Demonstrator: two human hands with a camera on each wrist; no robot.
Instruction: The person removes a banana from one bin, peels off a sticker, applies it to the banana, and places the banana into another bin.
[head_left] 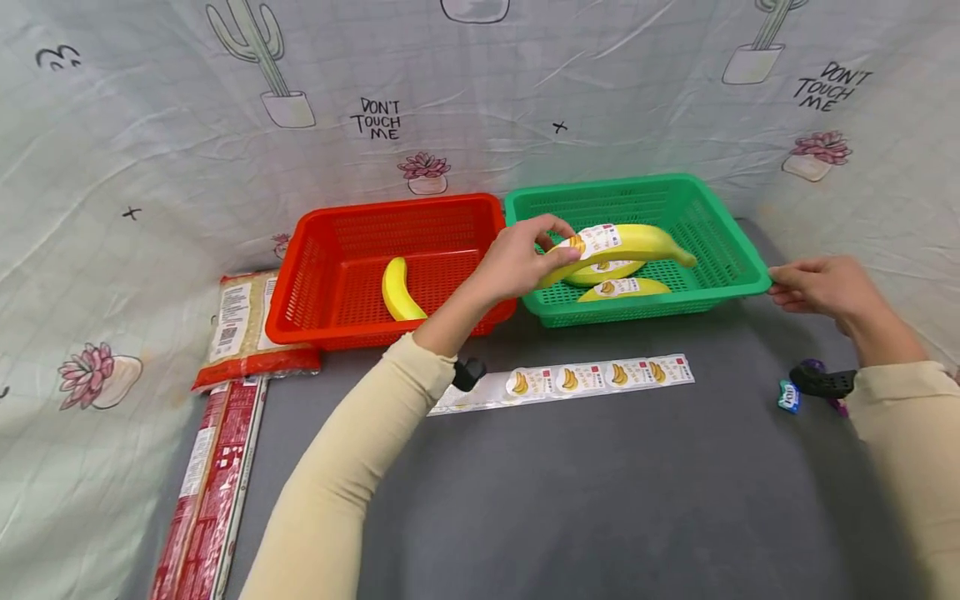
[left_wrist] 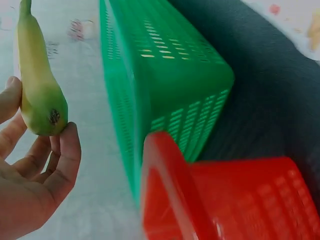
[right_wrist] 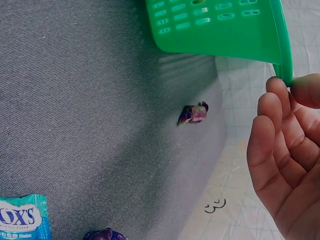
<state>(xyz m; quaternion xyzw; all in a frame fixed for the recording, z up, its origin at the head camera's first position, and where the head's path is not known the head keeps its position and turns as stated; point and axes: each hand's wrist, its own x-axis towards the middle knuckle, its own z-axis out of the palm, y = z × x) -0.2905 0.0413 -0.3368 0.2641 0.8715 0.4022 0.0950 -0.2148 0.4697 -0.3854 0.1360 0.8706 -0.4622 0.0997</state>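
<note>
My left hand (head_left: 519, 257) grips a yellow banana (head_left: 647, 242) by one end, over the near left part of the green basket (head_left: 600, 312). A white label with a banana picture is stuck on this banana; its greenish end (left_wrist: 47, 117) shows in the left wrist view. Below it, two more labelled bananas lie in the green basket, one of them a banana (head_left: 626, 287) near the front wall. My right hand (head_left: 825, 287) pinches the green basket's front right rim corner between thumb and fingertip. Inside the red basket (head_left: 322, 333) lies a banana (head_left: 401, 292), its lower end hidden by the front wall.
A strip of banana stickers (head_left: 592, 379) lies in front of the baskets. On the left are a bag of grains (head_left: 243, 321) and a long red packet (head_left: 213, 483). Small wrapped candies, one a blue candy (head_left: 789, 396), lie by my right wrist. A printed cloth (head_left: 480, 92) hangs behind.
</note>
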